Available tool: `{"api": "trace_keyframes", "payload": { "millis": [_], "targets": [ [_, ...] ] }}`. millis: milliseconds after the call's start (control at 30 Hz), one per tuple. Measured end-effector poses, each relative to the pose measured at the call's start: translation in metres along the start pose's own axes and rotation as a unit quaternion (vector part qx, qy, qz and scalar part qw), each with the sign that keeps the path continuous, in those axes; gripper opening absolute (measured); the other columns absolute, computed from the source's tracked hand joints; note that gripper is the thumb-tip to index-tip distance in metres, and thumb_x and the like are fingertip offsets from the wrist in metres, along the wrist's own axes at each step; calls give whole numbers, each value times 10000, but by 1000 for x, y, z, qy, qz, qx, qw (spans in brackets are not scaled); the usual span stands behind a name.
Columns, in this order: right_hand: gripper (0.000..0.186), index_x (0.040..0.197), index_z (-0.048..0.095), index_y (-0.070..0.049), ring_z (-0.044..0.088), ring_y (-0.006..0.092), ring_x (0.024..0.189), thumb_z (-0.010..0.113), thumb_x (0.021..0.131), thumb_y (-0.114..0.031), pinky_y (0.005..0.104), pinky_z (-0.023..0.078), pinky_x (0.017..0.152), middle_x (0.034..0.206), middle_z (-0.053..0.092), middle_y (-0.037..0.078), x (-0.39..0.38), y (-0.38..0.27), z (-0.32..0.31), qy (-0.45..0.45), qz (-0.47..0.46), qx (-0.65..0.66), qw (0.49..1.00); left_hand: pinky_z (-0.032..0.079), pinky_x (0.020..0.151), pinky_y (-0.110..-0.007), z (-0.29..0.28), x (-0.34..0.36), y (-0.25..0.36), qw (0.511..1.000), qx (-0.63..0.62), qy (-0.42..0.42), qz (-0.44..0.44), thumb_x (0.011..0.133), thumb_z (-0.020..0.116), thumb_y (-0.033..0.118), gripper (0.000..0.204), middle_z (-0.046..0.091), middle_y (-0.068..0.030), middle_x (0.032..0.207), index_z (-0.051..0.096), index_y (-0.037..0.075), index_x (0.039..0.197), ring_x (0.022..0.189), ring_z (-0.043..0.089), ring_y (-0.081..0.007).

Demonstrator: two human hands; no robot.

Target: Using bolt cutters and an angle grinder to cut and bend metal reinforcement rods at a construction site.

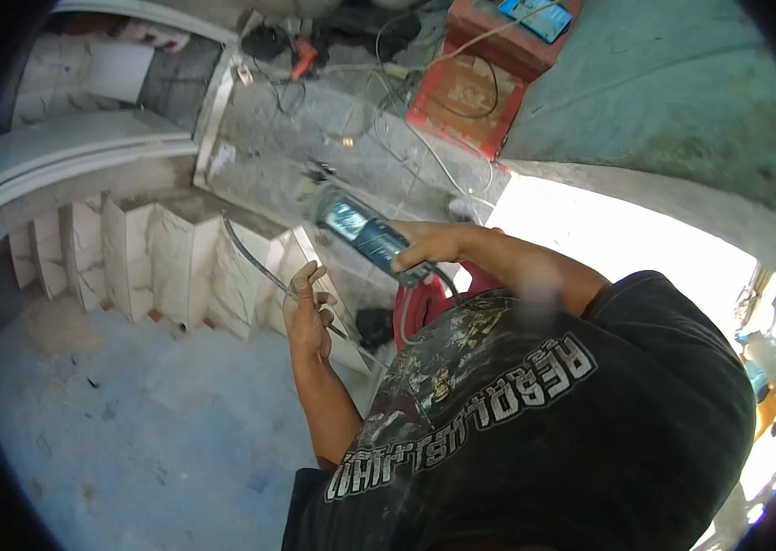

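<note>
My right hand [430, 245] is wrapped round the rear body of a blue-green angle grinder [362, 234]. The grinder's head points up and to the left, and its disc end is blurred. A dark power cord [448, 285] leaves its back end and runs down by my shirt. My left hand [309, 310], lower and to the left, has its fingers curled round a thin grey length [255, 261], a cord or a rod. One end of it sticks out toward the upper left; the other part passes below the hand toward my shirt.
Cream, marbled tiles [172, 253] stand on edge in a zigzag row at left. A red box [470, 96] with cables on it is at the top. A red-handled tool [303, 57] lies on the grey floor [314, 129]. A white frame [94, 142] is at upper left.
</note>
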State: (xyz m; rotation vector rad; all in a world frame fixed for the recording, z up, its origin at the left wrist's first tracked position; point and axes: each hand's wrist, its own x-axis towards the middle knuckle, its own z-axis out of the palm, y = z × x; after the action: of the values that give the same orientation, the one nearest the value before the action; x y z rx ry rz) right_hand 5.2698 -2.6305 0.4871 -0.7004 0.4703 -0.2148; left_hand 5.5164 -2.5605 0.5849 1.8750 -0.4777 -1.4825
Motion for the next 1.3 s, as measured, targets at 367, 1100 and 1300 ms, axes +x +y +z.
{"api": "trace_keyframes", "payload": {
  "millis": [367,1100,1300],
  "targets": [
    [665,1156,415,50,638,435,884,743,696,-302,467,522,756,990,619,293,55,-85,174,297,-215,-523,770,469,818,-294,-25,-12,92,901,-40,-126,412,694,871,378,830,567,-75,1058,443,7,1300,968,556,-169],
    [489,1226,593,-59,612,354,1097,648,833,-345,454,492,916,1204,622,197,-137,202,35,655,124,-252,701,459,857,-323,-75,-51,129,744,245,-343,519,711,784,352,727,581,-120,1126,485,11,1279,995,565,-207],
    [487,1086,676,-5,610,398,1082,642,826,-415,447,487,912,1138,640,257,-199,533,44,804,185,119,553,447,817,-313,78,-88,87,701,332,-524,352,683,790,391,769,560,-114,1088,480,10,1274,945,544,-190]
  ]
}}
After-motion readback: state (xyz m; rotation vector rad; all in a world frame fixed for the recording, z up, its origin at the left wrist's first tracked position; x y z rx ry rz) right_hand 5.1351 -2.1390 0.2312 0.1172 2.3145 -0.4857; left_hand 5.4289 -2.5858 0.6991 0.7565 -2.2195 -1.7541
